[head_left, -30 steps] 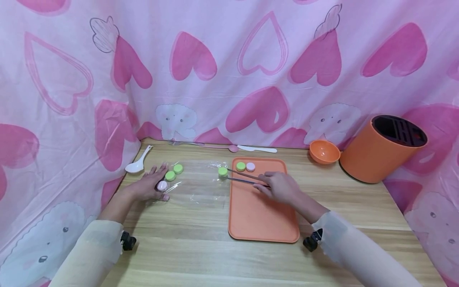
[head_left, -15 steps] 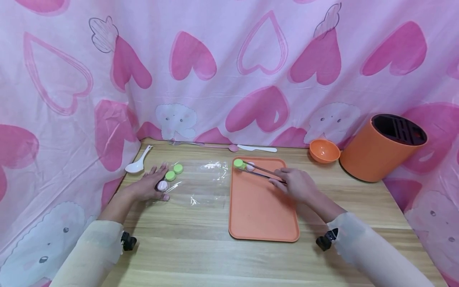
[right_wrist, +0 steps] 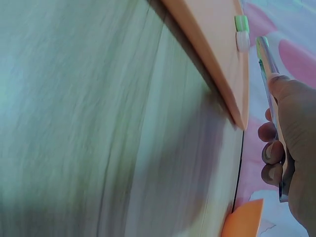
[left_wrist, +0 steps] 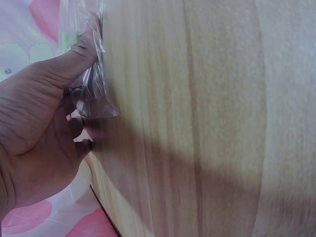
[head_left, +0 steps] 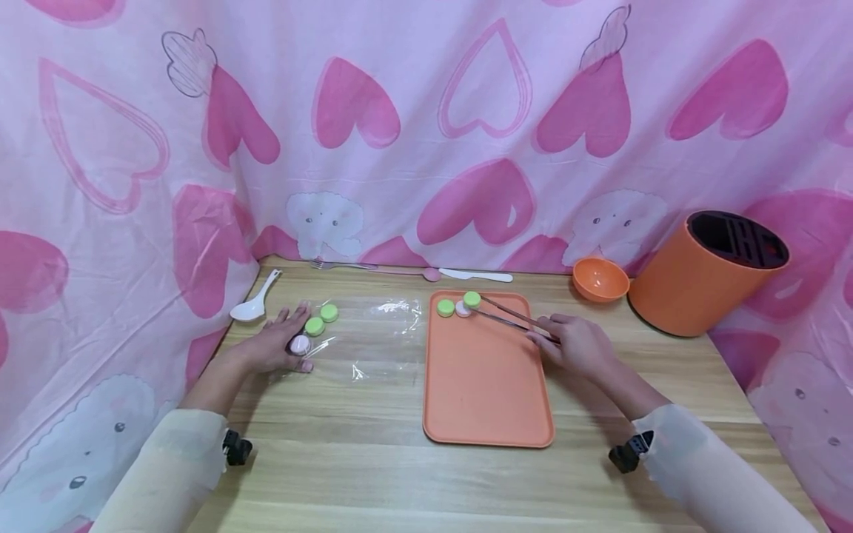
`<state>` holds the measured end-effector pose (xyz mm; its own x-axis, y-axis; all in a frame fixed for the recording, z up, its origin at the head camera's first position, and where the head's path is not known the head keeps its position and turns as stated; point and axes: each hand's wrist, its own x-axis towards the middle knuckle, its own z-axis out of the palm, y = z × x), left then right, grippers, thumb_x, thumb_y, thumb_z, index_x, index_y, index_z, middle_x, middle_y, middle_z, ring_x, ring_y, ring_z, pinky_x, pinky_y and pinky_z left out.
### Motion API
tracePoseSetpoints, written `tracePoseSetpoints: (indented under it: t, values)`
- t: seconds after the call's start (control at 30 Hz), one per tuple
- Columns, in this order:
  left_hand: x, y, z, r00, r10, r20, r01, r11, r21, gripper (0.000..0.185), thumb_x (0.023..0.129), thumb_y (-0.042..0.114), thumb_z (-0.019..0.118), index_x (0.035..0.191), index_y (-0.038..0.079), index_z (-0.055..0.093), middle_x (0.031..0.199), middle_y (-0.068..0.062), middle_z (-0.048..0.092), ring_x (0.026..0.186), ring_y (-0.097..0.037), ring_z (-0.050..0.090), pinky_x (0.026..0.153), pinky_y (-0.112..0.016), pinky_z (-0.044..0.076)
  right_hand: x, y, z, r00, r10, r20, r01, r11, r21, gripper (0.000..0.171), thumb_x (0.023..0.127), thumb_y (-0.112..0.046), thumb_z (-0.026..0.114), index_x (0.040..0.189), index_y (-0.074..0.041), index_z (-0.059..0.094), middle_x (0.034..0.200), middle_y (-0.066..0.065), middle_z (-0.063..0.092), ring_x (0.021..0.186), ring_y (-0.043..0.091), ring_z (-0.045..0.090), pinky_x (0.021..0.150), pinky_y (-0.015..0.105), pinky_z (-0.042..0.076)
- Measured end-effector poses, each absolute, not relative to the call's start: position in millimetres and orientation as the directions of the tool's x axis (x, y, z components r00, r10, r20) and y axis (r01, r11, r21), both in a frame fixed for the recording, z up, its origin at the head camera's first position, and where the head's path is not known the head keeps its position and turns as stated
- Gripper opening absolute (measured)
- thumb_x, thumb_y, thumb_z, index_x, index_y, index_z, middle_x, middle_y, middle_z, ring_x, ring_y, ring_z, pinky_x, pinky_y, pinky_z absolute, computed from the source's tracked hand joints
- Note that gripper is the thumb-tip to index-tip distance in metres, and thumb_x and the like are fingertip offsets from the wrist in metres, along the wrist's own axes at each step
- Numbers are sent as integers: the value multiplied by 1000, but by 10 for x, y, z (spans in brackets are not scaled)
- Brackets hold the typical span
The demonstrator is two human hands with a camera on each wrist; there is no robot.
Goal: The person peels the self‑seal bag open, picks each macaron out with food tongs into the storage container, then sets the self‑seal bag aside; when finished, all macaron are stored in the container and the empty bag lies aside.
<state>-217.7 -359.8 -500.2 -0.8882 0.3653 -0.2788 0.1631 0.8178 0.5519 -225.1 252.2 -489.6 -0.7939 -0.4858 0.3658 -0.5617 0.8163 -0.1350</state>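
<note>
Tweezers (head_left: 509, 318) pinched in right hand (head_left: 578, 346) fingers — left hand (head_left: 276, 345) flat, pressing plastic wrap (head_left: 373, 333).

Orange tray (head_left: 486, 392), green caps (head_left: 472, 299), pink heart-patterned cloth (head_left: 426, 126), orange bowl (head_left: 600, 279)

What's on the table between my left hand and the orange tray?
In the head view, clear plastic wrap lies on the wood between the left hand and the orange tray, with two green caps by the fingers.
</note>
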Motion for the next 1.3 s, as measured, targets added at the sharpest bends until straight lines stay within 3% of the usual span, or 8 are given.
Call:
tracePoseSetpoints:
  t: [0.13,0.27,0.37,0.57,0.8,1.17,1.3]
  values:
    - [-2129,-3553,-4907,-883,373,-286,161,811,562,131,86,42,93,174,-4,8,183,-29,-3,165,-63,-13,129,-82,-8,-2222,2589,-4902,-795,-471,382,-553,822,-137,33,95,-31,88,119,-9,86,79,2,71,60,13,57,54,33,50]
    - [-2133,-3613,-4972,-878,405,-255,183,776,604,134,84,54,91,176,1,8,184,-26,-4,165,-62,-14,128,-82,-10,-2196,2636,-4900,-809,-457,371,-533,835,-135,37,93,-29,89,120,-4,85,94,13,82,69,27,74,61,48,64]
    - [-2138,-3640,-5011,-880,406,-247,190,776,602,135,84,54,91,176,2,7,184,-25,-5,164,-62,-15,128,-82,-10,-2186,2660,-4912,-830,-449,332,-513,847,-140,39,95,-31,88,122,-4,84,103,16,84,77,32,79,67,54,67]
    - [-2118,-3575,-4912,-885,388,-259,172,788,592,135,82,49,94,175,-3,10,182,-30,-2,163,-65,-12,128,-83,-8,-2197,2684,-4974,-859,-448,247,-490,860,-141,36,99,-37,84,123,-10,84,92,6,78,67,20,67,62,46,63]
    - [-2124,-3621,-4973,-876,420,-238,198,763,615,135,84,58,89,177,3,8,184,-26,-5,164,-62,-15,128,-83,-10,-2207,2694,-5009,-858,-462,224,-495,861,-117,37,101,-39,81,122,-9,84,103,12,83,84,34,81,75,57,69]
    - [-2208,-3716,-5162,-884,407,-229,215,790,574,137,82,59,91,176,2,9,184,-25,-2,165,-63,-10,129,-84,-5,-2217,2696,-5018,-878,-447,169,-468,876,-117,39,102,-44,79,124,-11,82,95,6,77,74,24,73,72,54,68]
    - [-2187,-3692,-5118,-886,402,-232,204,786,584,135,83,57,91,176,2,10,184,-25,-2,165,-63,-11,129,-83,-6,-2204,2716,-5019,-890,-433,141,-449,886,-117,44,102,-45,79,130,-11,80,100,7,78,79,23,73,76,54,69]
